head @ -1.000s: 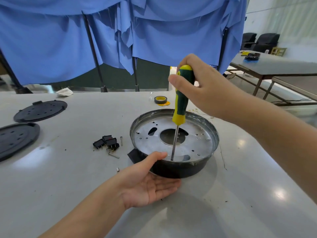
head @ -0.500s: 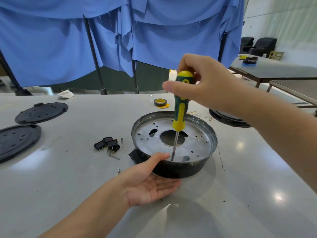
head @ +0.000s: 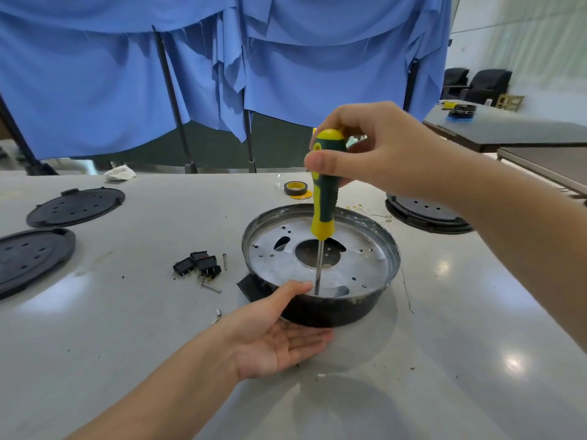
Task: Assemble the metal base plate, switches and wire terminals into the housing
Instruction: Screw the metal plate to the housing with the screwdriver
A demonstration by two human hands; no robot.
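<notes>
A round black housing [head: 330, 312] sits mid-table with the silver metal base plate [head: 359, 258] lying inside it. My right hand [head: 381, 147] grips the top of a green and yellow screwdriver [head: 324, 192], held upright with its tip on the plate's near edge. My left hand [head: 279, 335] lies palm up against the housing's front wall, its thumb on the rim beside the tip. Several black switches [head: 198, 265] lie left of the housing. Thin wires with gold terminals [head: 368, 211] lie behind it.
Two black perforated lids [head: 76, 206] [head: 28, 258] lie at the far left. Loose screws [head: 211, 287] sit near the switches. A tape roll [head: 295, 187] is behind the housing, a second housing [head: 425, 214] at the right. Blue cloth hangs at the back.
My right hand has shifted its grip around the screwdriver handle top, as in turning it. The view has panned, bringing the second housing into sight. My left hand has stayed put.
</notes>
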